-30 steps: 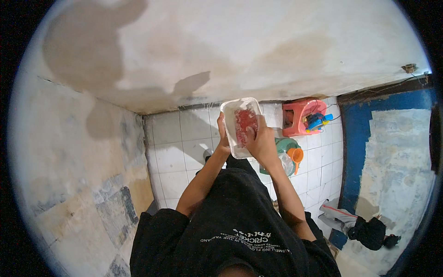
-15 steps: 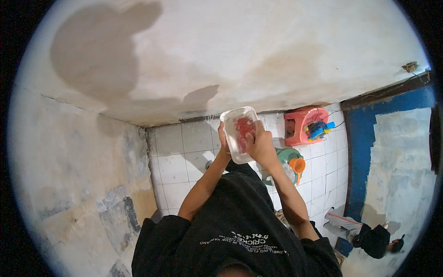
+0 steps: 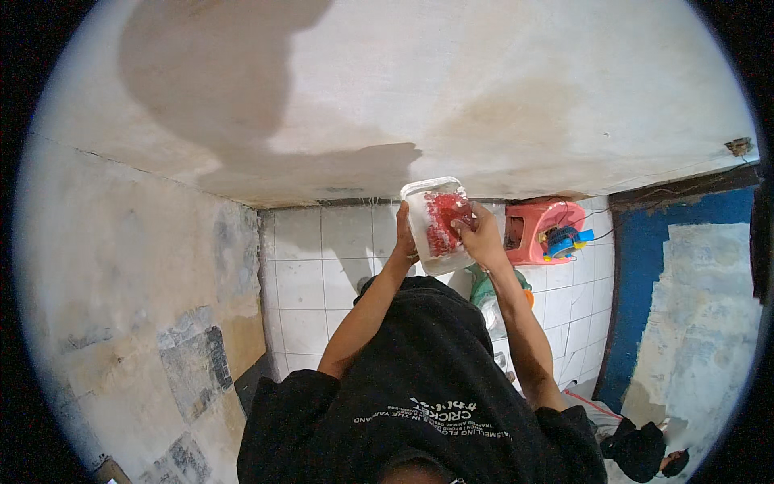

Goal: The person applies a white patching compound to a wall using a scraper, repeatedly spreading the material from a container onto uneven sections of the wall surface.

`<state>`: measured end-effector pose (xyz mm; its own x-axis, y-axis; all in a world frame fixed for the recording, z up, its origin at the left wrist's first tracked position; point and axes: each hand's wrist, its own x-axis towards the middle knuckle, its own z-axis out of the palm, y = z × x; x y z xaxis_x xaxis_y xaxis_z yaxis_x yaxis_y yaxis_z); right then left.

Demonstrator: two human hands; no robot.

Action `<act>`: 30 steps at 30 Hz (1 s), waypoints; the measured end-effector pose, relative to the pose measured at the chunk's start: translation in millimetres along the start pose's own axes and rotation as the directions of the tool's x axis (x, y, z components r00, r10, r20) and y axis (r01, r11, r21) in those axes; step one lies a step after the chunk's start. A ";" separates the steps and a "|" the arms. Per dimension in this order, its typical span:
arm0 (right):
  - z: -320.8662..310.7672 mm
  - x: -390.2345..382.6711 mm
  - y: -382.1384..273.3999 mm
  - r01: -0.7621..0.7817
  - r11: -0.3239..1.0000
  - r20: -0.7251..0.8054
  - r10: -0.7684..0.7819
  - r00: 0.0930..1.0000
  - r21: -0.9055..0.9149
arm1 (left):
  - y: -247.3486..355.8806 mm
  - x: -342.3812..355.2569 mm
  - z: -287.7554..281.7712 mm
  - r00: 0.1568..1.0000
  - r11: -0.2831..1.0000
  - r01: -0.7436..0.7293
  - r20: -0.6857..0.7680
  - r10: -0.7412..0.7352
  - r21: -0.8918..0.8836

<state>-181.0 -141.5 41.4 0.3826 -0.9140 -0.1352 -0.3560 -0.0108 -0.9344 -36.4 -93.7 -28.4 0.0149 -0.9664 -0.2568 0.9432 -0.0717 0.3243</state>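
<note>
Near the middle of the view I hold a white rectangular plastic tub (image 3: 415, 211), tilted, with a ragged red patch (image 3: 442, 230) on the side facing me and white smears along its rim. My left hand (image 3: 405, 234) grips its left edge, fingers partly behind it. At the right edge my right hand (image 3: 484, 238) is closed on the tub, its thumb lying against the red patch. Whether the red is print or something inside, I cannot make out.
A pink plastic stool (image 3: 524, 234) with a small blue fan (image 3: 567, 240) stands right on the white tiles. Nearer are a green bucket (image 3: 481, 289) and an orange dipper (image 3: 529, 298), partly hidden by my right arm. Another person (image 3: 641, 450) is at lower right. A patchy wall (image 3: 484, 97) rises ahead.
The tub has moved slightly right and up with both hands. My right hand has shifted from over the red patch to the tub's right edge. The dipper is now mostly covered.
</note>
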 end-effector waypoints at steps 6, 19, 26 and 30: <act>-9.5 -6.6 -10.1 -0.199 0.913 0.112 0.169 0.979 0.357 | -7.2 -11.3 -6.8 0.999 1.000 -0.002 -0.053 0.001 -0.024; -17.9 -31.4 -20.5 -0.407 0.631 0.302 0.273 0.913 0.660 | -7.5 -7.0 -19.0 0.987 0.987 -0.162 -0.008 0.162 0.003; -37.1 -20.7 22.7 -0.321 0.418 0.204 0.300 0.932 0.850 | -3.9 17.6 -26.5 0.966 0.971 -0.222 -0.113 0.232 0.093; -46.5 33.1 -9.5 -0.268 0.293 0.212 0.208 0.955 0.918 | -4.2 7.2 -63.3 0.980 0.966 -0.200 -0.019 0.200 -0.161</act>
<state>-204.6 -190.5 61.1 0.4721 -0.7889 -0.3935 0.5758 0.6139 -0.5400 -19.3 -84.7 -89.3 0.2095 -0.9563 -0.2039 0.9620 0.1641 0.2184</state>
